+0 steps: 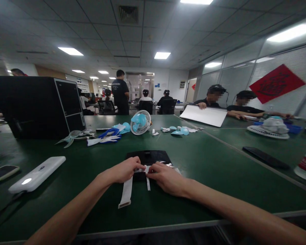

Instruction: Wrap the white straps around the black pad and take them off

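Both my hands rest on the green table [206, 163] just in front of me. My left hand [126, 170] is closed in a pinch on the upper end of a white ribbon cable [126, 191] that runs toward me. My right hand [164, 177] is also closed, its fingers pinching a narrow white strip [148, 182] beside the cable. Right behind my fingers lies a flat black panel [149, 157], which both white pieces meet at its near edge.
A white power bank [37, 173] and a phone [1, 173] lie left. Farther back are a black box [38, 105], gloves [104, 137], a small blue fan [140, 122] and loose fan parts [181, 130]. A dark phone [265, 157] lies right. Several people sit or stand behind.
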{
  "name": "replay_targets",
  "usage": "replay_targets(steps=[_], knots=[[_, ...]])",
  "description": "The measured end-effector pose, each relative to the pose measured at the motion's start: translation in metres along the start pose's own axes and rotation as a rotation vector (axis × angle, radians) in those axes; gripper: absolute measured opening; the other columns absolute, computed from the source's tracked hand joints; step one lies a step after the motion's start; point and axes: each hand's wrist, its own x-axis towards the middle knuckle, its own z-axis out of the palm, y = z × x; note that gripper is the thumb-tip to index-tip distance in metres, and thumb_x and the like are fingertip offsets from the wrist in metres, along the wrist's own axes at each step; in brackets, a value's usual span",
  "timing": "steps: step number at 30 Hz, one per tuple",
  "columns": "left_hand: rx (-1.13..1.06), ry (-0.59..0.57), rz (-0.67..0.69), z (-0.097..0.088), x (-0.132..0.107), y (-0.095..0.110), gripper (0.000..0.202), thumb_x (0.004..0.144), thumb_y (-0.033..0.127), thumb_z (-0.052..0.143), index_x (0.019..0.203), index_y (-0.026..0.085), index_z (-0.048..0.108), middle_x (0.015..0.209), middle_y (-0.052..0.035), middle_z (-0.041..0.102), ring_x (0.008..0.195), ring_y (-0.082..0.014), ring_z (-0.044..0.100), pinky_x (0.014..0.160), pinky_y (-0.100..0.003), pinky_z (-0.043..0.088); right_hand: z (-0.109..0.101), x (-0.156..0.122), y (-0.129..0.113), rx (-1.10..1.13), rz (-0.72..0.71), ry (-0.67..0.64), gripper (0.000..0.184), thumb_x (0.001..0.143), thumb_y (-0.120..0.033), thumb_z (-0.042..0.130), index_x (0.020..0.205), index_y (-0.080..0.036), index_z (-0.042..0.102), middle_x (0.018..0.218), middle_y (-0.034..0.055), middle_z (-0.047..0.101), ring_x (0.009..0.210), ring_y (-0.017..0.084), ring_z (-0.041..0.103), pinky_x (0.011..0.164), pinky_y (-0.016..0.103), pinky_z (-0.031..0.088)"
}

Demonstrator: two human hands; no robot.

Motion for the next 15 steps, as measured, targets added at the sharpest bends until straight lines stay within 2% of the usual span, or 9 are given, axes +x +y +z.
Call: replay_targets(steps=[4, 15], knots=[[-0.014, 0.015, 0.008, 0.0001, -0.0003, 0.0006, 0.046, 0.084, 0.009, 0.037, 0.122, 0.030, 0.054, 0.116, -0.0034, 0.050, 0.103, -0.0168, 0.047, 0.090, -0.029, 0.038, -0.0015, -0.0077, -0.0067, -0.031, -0.061, 0.010, 0.040, 0.085, -0.012, 0.041, 0.122, -0.017, 0.057, 0.119, 0.0100, 0.055, 0.106, 0.020, 0.048, 0.093, 0.034, 0.039], [0.034, -0.001, -0.004, -0.0011, -0.0028, 0.0052, 0.050, 0.083, 0.008, 0.036, 0.125, 0.030, 0.050, 0.118, -0.0034, 0.048, 0.103, -0.0163, 0.047, 0.090, -0.029, 0.037, 0.0042, -0.0092, -0.0047, -0.018, -0.112, 0.016, 0.041, 0.085, -0.013, 0.040, 0.123, -0.015, 0.055, 0.124, 0.0102, 0.056, 0.118, 0.020, 0.044, 0.102, 0.036, 0.032]])
